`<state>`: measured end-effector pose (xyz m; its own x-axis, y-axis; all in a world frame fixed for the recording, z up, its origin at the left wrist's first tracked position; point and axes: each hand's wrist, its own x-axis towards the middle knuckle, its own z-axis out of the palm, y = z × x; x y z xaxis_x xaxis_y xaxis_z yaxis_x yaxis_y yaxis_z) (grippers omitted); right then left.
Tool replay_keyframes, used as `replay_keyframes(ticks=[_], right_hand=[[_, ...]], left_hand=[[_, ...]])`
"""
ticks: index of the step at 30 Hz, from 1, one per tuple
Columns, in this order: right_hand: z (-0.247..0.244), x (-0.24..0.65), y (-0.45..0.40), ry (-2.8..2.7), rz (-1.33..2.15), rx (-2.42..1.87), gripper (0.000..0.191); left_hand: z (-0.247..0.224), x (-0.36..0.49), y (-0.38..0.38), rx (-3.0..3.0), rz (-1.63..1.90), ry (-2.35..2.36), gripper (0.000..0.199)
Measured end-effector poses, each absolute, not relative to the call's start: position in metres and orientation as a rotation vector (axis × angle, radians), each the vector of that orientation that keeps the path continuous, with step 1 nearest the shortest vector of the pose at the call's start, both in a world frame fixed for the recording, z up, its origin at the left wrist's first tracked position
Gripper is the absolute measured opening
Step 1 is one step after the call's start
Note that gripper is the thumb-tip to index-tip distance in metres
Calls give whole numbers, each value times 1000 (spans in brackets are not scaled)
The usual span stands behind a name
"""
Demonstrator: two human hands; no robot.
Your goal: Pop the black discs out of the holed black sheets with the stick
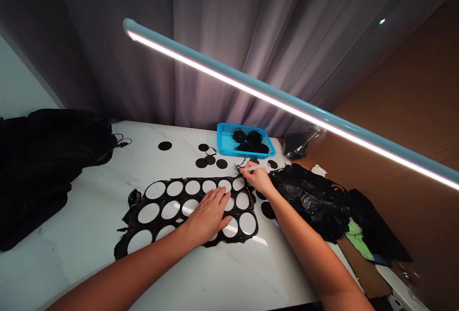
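A black sheet with rows of round cut-out holes lies on the white marbled table, its edges ragged. My left hand rests flat on it with the fingers stretched out. Beyond the sheet's far right corner, my right hand is closed round a slim white pen-like tool. The tool's tip points left, close to a thin black strip; whether they touch I cannot tell. Several loose black discs lie past the sheet, among them one disc left of my right hand and another disc beside my right forearm.
A blue plastic basket holding black round pieces stands at the back. Black scraps are heaped on the right, with a green cloth beside them. Black fabric covers the left side. A lit tube lamp hangs above.
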<state>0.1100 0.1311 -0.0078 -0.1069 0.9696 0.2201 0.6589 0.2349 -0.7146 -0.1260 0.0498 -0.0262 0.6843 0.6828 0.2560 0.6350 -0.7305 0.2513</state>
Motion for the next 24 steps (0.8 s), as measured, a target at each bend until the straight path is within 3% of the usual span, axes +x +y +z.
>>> replay_keyframes(ticks=[6, 11, 20, 24], right_hand=[[-14, 71, 97, -1904, 980, -1295, 21], [-14, 67, 86, -1868, 1062, -1303, 21], [-18, 65, 83, -1926, 996, -1280, 20], [-19, 56, 73, -2163, 665, -1314, 12]], left_hand=[[-37, -146, 50, 2736, 489, 1160, 53], [-41, -147, 47, 2746, 476, 1162, 52], [-42, -147, 46, 2739, 499, 1157, 51], [-42, -147, 46, 2737, 500, 1159, 51]])
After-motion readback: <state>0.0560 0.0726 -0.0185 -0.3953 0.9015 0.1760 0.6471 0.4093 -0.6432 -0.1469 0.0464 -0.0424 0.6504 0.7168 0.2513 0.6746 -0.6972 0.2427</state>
